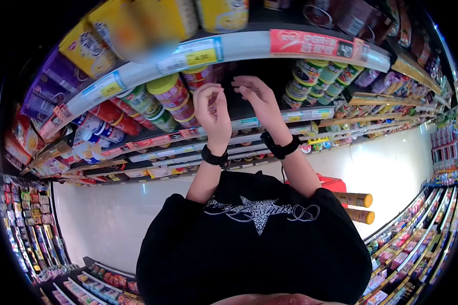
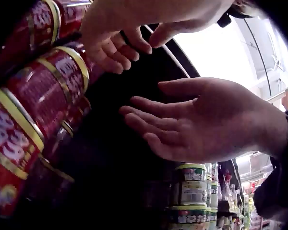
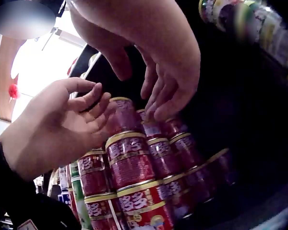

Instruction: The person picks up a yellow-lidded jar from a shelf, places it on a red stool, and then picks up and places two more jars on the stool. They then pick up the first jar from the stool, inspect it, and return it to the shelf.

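Observation:
Both hands are raised at the shelf gap with palms facing each other, apart and holding nothing. The left hand (image 1: 213, 117) has loosely bent fingers and is nearest the stacked red-purple cans (image 1: 182, 109). To its right, the right hand (image 1: 261, 103) has its fingers extended and slightly bent, before the dark gap. The left wrist view shows the right hand (image 2: 201, 120) with spread fingers, and the left hand (image 2: 129, 28) at the top, beside red cans (image 2: 53, 91). In the right wrist view the left hand (image 3: 57, 127) overlaps several stacked red cans (image 3: 129, 160); the right hand (image 3: 153, 52) is above them.
Green-labelled cans (image 1: 310, 81) stand right of the gap. Yellow packs (image 1: 224, 15) sit on the shelf above, behind a price rail (image 1: 249, 44). Lower shelves run below. A red object (image 1: 332, 184) and two yellow-capped tubes (image 1: 359, 199) are beside the person's black shirt.

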A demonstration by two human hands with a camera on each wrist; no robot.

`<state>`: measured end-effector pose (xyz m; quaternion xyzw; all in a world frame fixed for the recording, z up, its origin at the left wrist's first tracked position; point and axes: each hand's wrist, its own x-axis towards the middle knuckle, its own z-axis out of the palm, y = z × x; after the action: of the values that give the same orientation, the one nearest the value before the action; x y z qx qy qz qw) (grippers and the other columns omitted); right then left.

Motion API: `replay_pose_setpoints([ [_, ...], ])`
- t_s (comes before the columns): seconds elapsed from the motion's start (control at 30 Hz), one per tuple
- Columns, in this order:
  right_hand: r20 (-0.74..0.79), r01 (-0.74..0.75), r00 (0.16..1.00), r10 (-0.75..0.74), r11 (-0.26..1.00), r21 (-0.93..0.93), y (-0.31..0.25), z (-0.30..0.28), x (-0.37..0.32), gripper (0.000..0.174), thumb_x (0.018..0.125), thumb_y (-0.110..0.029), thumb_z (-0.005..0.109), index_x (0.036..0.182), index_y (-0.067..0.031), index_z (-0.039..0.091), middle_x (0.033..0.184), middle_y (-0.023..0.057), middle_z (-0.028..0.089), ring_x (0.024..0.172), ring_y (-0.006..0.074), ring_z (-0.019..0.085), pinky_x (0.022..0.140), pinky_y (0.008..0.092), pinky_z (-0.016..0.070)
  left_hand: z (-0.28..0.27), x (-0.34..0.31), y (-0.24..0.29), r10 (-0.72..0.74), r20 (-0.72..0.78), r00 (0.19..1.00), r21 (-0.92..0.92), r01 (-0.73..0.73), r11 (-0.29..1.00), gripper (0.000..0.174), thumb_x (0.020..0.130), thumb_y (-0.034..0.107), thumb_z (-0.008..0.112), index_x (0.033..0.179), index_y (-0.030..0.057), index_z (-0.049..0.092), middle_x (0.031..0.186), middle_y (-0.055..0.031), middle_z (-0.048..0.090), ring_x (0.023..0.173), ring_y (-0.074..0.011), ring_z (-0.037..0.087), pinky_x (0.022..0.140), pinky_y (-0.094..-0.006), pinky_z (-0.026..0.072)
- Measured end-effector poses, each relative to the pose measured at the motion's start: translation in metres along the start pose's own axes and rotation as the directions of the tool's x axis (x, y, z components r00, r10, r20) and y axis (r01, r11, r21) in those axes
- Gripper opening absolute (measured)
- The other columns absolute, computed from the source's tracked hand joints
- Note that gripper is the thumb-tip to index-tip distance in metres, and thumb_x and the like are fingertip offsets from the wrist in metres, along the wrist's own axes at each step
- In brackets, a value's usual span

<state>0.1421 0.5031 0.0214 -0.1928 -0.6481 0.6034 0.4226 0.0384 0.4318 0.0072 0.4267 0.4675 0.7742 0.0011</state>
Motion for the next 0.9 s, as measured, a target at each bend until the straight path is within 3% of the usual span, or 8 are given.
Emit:
replay_pose_setpoints([
  [0.1, -0.002, 0.112, 0.994, -0.112, 0.992, 0.05, 0.005, 0.028, 0.014, 0.037, 0.093, -0.01, 0.056, 0.128, 0.0016, 0.049, 0.118, 0.0135, 0.06, 0.109, 0.0188, 0.057, 0.092, 0.0295, 0.0436, -0.02, 0.013, 0.006, 0.215, -0.068, 0.974, 0.127, -0.206, 0.97, 0.015, 0.087, 0.009, 0.058, 0.1, 0.0009, 0.057, 0.111, -0.0138, 0.055, 0.102, -0.0255, 0.054, 0.09, -0.0342, 0.0426],
  [0.23, 0.052, 0.139, 0.988, -0.148, 0.981, 0.138, 0.01, 0.049, 0.031, 0.045, 0.094, -0.013, 0.055, 0.134, 0.0018, 0.042, 0.128, 0.013, 0.053, 0.117, 0.0199, 0.051, 0.1, 0.0318, 0.0383, -0.037, 0.015, 0.005, 0.154, 0.075, 0.985, 0.148, -0.164, 0.975, 0.041, 0.086, 0.009, 0.058, 0.125, -0.0001, 0.05, 0.137, -0.0219, 0.045, 0.127, -0.0354, 0.043, 0.106, -0.0418, 0.0319],
  [0.27, 0.089, 0.068, 0.992, -0.087, 0.978, 0.196, 0.006, 0.052, 0.032, 0.048, 0.094, -0.011, 0.052, 0.137, 0.004, 0.037, 0.138, 0.0169, 0.044, 0.132, 0.0245, 0.038, 0.11, 0.0346, 0.0268, -0.04, 0.014, 0.005, 0.145, 0.135, 0.98, 0.192, -0.17, 0.967, 0.049, 0.086, 0.008, 0.057, 0.132, -0.0008, 0.044, 0.143, -0.0235, 0.038, 0.132, -0.0371, 0.037, 0.108, -0.0426, 0.0283],
  [0.37, 0.072, 0.091, 0.992, -0.101, 0.986, 0.139, 0.014, 0.059, 0.042, 0.048, 0.094, -0.013, 0.054, 0.136, 0.0016, 0.037, 0.131, 0.014, 0.05, 0.121, 0.0213, 0.046, 0.104, 0.0318, 0.0338, -0.04, 0.014, 0.009, 0.14, 0.204, 0.969, 0.31, -0.2, 0.929, 0.059, 0.084, 0.012, 0.06, 0.136, -0.0016, 0.038, 0.146, -0.0261, 0.032, 0.134, -0.0408, 0.033, 0.109, -0.044, 0.0267],
  [0.4, 0.074, 0.091, 0.992, -0.103, 0.984, 0.151, 0.014, 0.06, 0.043, 0.049, 0.093, -0.012, 0.054, 0.136, 0.0018, 0.036, 0.132, 0.0152, 0.049, 0.122, 0.0216, 0.045, 0.104, 0.0321, 0.033, -0.04, 0.014, 0.011, 0.136, 0.232, 0.963, 0.355, -0.214, 0.91, 0.062, 0.085, 0.012, 0.061, 0.14, -0.0002, 0.034, 0.148, -0.0236, 0.029, 0.136, -0.0381, 0.031, 0.11, -0.0425, 0.0262],
  [0.7, 0.013, 0.127, 0.992, -0.128, 0.989, 0.081, 0.015, 0.042, 0.034, 0.053, 0.091, -0.009, 0.057, 0.138, 0.001, 0.036, 0.129, 0.0145, 0.051, 0.117, 0.0215, 0.05, 0.102, 0.033, 0.0367, -0.035, 0.015, 0.013, 0.169, 0.35, 0.921, 0.266, -0.271, 0.925, 0.068, 0.084, 0.021, 0.063, 0.141, 0.0009, 0.032, 0.147, -0.0247, 0.028, 0.136, -0.039, 0.028, 0.11, -0.0446, 0.0247],
  [0.83, -0.133, 0.148, 0.982, -0.134, 0.983, 0.105, 0.004, 0.03, 0.007, 0.054, 0.09, -0.006, 0.059, 0.139, 0.0004, 0.036, 0.13, 0.0139, 0.051, 0.115, 0.0203, 0.053, 0.099, 0.0332, 0.0409, -0.026, 0.011, 0.018, 0.181, 0.426, 0.887, 0.278, -0.318, 0.906, 0.059, 0.079, 0.015, 0.064, 0.133, 0.0007, 0.046, 0.145, -0.0254, 0.032, 0.128, -0.0393, 0.039, 0.106, -0.0441, 0.032],
  [0.9, -0.205, 0.151, 0.969, -0.14, 0.988, 0.037, 0.0, 0.02, -0.007, 0.054, 0.089, -0.006, 0.06, 0.137, 0.0016, 0.039, 0.127, 0.0142, 0.054, 0.114, 0.0203, 0.055, 0.097, 0.0331, 0.0434, -0.019, 0.008, 0.022, 0.168, 0.452, 0.876, 0.225, -0.294, 0.929, 0.054, 0.079, 0.013, 0.064, 0.129, 0.0008, 0.049, 0.143, -0.0236, 0.035, 0.129, -0.0379, 0.039, 0.106, -0.0432, 0.0324],
])
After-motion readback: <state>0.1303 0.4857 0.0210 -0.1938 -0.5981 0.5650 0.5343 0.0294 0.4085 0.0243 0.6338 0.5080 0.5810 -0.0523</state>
